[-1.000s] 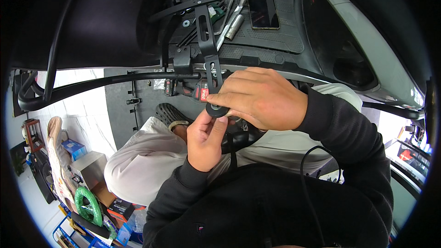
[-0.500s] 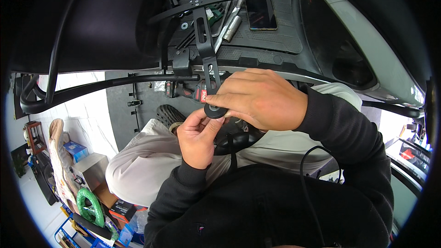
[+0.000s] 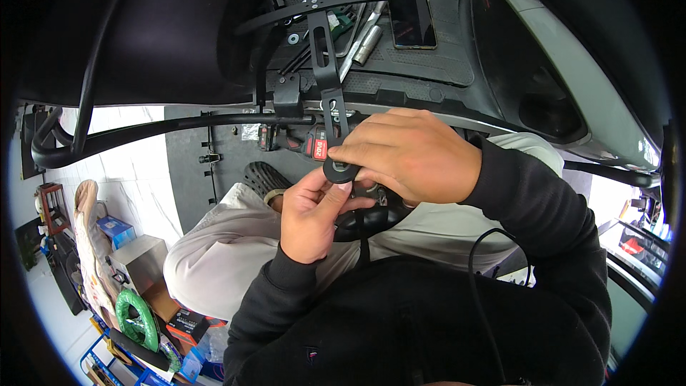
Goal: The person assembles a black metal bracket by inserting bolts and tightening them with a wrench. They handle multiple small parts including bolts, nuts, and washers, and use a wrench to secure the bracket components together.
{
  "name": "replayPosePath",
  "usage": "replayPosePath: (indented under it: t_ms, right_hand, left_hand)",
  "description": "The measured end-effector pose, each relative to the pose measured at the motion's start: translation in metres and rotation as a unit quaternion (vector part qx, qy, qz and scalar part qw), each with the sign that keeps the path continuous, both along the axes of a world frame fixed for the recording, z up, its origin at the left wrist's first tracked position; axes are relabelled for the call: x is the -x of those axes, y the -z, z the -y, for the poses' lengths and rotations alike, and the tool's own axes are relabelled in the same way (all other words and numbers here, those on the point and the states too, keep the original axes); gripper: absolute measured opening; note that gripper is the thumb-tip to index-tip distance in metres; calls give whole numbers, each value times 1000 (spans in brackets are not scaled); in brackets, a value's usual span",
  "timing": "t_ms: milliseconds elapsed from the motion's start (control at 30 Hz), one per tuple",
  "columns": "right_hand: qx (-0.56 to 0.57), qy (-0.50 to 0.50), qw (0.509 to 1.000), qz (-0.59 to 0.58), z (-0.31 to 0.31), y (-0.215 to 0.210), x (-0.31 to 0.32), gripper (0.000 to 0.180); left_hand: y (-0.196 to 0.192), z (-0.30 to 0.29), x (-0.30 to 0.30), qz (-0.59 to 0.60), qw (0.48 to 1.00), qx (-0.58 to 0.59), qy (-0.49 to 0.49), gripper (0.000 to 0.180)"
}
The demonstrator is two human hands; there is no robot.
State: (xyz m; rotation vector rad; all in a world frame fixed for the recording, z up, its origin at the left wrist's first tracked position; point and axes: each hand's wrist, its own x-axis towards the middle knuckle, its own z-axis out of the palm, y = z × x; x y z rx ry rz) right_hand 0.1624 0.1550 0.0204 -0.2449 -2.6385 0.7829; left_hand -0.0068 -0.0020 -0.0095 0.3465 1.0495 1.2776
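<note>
A long black metal bracket [image 3: 329, 84] with slots and a curved crosspiece reaches from the mat toward me. At its near end sits a round black washer-like disc [image 3: 334, 174]. My left hand [image 3: 309, 216] pinches this disc from below, thumb on its near edge. From the right, my right hand [image 3: 411, 157] lies over the bracket's near end, its index finger and thumb closed about it; its other fingertips are hidden. A red and black cordless power tool [image 3: 319, 146] lies on the floor beyond the hands.
On the dark mat [image 3: 443, 64] lie a phone [image 3: 412, 14], a metal socket [image 3: 367, 46], a washer [image 3: 294, 39] and several tools. A black tube [image 3: 193, 124] crosses at the left. Boxes and a green-wrapped ring [image 3: 137, 320] stand at lower left.
The bracket's near end and the disc appear slightly further right, and the disc's face shows more. Fingers of my left hand now show below the right hand. Both hands keep their grip.
</note>
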Motion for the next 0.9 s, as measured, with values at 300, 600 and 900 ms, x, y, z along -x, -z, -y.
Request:
replayPosePath:
  t_ms: [300,600,900]
  right_hand:
    - [20,-3,999,31,-1,-1,-1,43]
    - [9,4,1000,6,1,-2,1,42]
    - [-6,5,1000,2,2,-1,1,38]
  left_hand:
    - [-1,-3,-2,-67,997,9,-46,14]
    - [0,1,-1,-104,993,21,-55,24]
    - [-2,1,-2,-36,997,-2,-64,26]
